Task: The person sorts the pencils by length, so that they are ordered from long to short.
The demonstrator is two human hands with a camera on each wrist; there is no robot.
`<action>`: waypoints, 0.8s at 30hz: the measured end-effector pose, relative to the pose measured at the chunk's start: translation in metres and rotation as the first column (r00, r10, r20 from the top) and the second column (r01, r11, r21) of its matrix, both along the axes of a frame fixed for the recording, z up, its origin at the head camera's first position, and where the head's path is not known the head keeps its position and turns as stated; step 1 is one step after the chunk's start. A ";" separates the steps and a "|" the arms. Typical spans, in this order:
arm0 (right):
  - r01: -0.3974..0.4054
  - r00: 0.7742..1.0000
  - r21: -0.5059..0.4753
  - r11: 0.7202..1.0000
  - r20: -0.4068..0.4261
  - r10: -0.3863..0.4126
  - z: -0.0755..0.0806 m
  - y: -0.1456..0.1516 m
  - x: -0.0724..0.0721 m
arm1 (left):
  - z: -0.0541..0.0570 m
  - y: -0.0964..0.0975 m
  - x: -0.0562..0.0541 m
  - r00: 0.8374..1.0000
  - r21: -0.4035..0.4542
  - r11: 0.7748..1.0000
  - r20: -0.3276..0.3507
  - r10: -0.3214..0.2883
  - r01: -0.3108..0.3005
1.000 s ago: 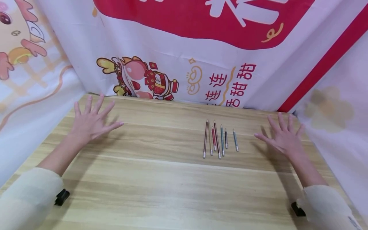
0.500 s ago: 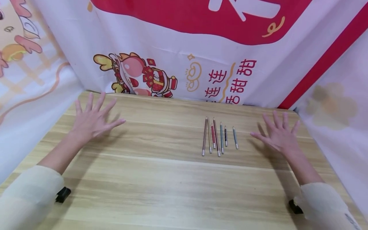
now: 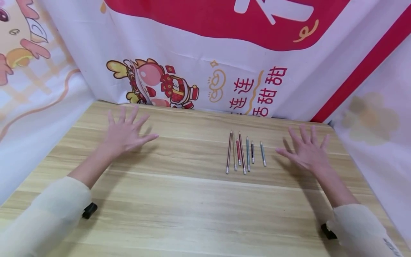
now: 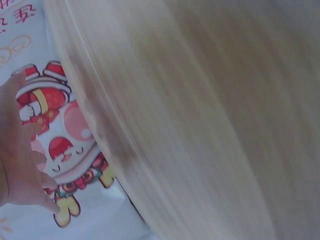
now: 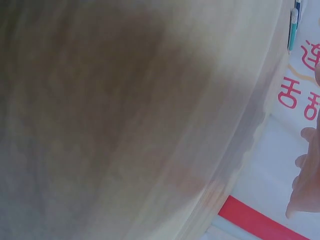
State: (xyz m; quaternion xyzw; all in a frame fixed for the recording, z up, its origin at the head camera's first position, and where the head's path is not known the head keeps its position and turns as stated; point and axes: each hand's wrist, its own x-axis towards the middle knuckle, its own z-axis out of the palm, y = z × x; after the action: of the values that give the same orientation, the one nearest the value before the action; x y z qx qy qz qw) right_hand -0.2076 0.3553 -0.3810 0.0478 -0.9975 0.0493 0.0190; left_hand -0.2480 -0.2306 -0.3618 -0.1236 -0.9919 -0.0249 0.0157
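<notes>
Several pencils lie roughly side by side on the wooden table [image 3: 179, 214], tips toward the back and white eraser ends toward the front. Among them are a red pencil [image 3: 238, 151], a black pencil [image 3: 252, 152] and, at the right end, a blue pencil [image 3: 263, 154]. My right hand [image 3: 308, 151] is spread just right of the blue one, holding nothing. Over the left part of the table my left hand [image 3: 123, 134] has its fingers fanned out, also with nothing in it. Two pencil ends, one a teal pencil [image 5: 293, 32], show at the right wrist view's top edge.
A white and red printed cloth [image 3: 179, 50] hangs along the table's back edge. Further cloths [image 3: 35, 92] flank the left and right sides. Small black pieces [image 3: 90, 210] show under both sleeves.
My left hand has moved right over the table, toward the pencils. The right hand has drifted slightly left. The pencils have stayed in place on the table.
</notes>
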 end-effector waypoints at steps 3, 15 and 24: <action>-0.011 1.000 -0.009 1.000 -0.001 0.011 -0.001 -0.003 0.001 | -0.003 0.012 -0.002 1.000 0.016 1.000 0.008 -0.018 0.018; -0.029 0.999 0.009 1.000 0.014 0.029 0.003 -0.015 0.002 | -0.006 0.040 -0.001 0.998 -0.001 0.999 0.023 -0.051 0.052; -0.057 0.998 0.012 0.998 0.012 0.056 0.001 -0.020 0.005 | -0.006 0.058 -0.002 0.997 0.010 0.997 0.016 -0.074 0.073</action>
State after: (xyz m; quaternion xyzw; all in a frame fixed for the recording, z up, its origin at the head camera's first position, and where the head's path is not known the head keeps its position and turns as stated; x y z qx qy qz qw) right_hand -0.2031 0.3349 -0.3797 0.0758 -0.9961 0.0440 0.0113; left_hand -0.2498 -0.1729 -0.3679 -0.1597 -0.9866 -0.0310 0.0071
